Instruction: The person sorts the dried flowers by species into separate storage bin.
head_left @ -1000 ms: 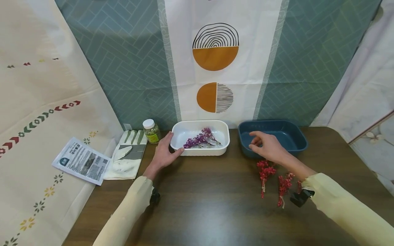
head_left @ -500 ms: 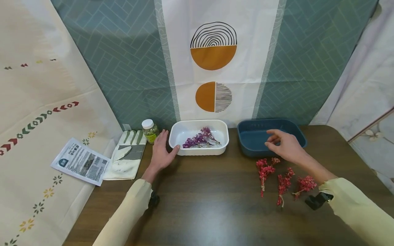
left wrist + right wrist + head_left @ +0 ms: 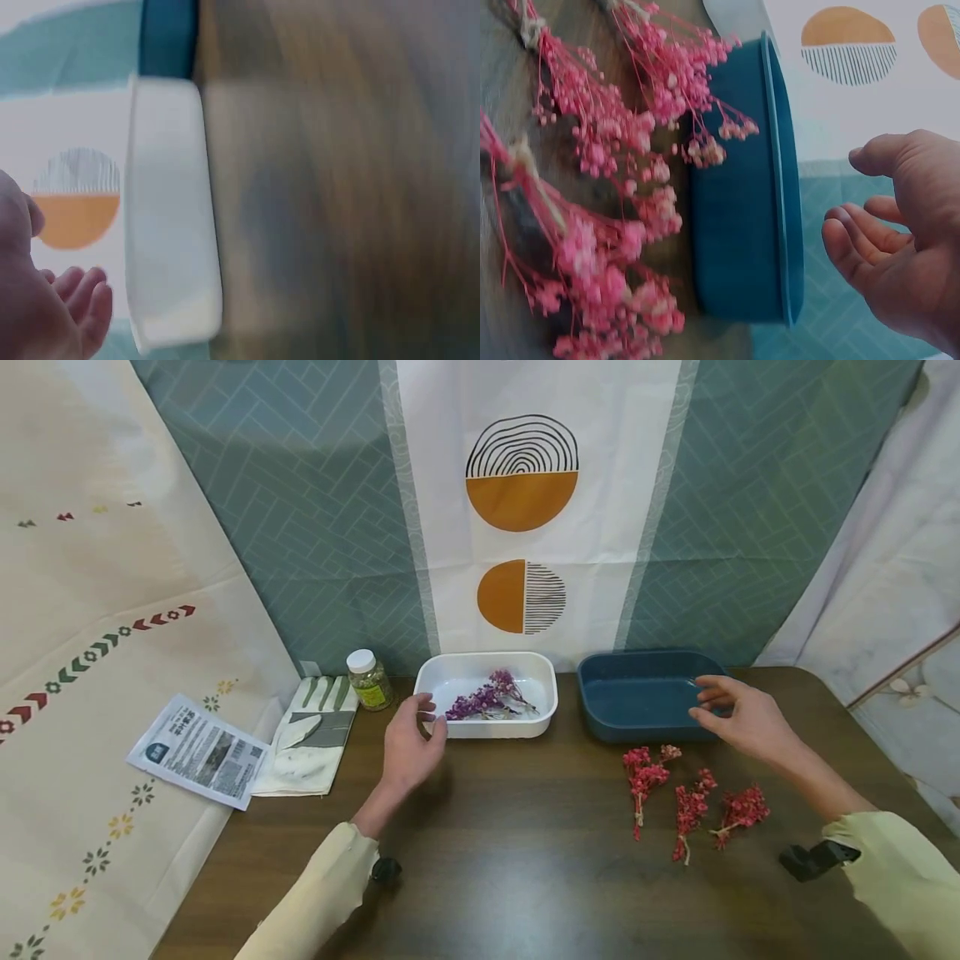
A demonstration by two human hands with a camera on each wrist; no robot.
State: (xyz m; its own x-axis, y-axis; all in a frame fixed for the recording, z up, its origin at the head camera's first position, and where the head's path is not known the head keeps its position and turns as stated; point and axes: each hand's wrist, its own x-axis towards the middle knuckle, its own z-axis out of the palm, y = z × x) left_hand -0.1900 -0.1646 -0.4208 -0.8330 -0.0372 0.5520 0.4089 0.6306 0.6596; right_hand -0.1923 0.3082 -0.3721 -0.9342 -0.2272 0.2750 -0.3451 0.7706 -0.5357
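Note:
My left hand (image 3: 412, 745) is at the near left corner of a white tub (image 3: 498, 729), fingers relaxed and holding nothing. Purple dried flowers (image 3: 487, 697) lie inside that tub. In the left wrist view the hand (image 3: 56, 307) appears beside the white tub (image 3: 169, 217), its fingers loosely bent. My right hand (image 3: 746, 714) hovers by the right end of a dark blue tub (image 3: 637, 731), with nothing between thumb and fingers. Three bunches of pinkish-red dried flowers (image 3: 692, 810), tied at the stems, lie in front of the blue tub, and the right wrist view shows these flowers (image 3: 592, 247) up close.
A jar (image 3: 369, 681) with a white lid stands left of the white tub. Next to it lie white, green and grey gloves (image 3: 315, 735) and a printed packet (image 3: 198, 752). A patterned cloth (image 3: 525, 543) hangs behind the tubs. The table (image 3: 510, 860) is brown wood.
My right hand has moved right across the blue tub toward its right end, uncovering the third red bunch. My left hand has come off the white tub's left end and drawn slightly nearer and right.

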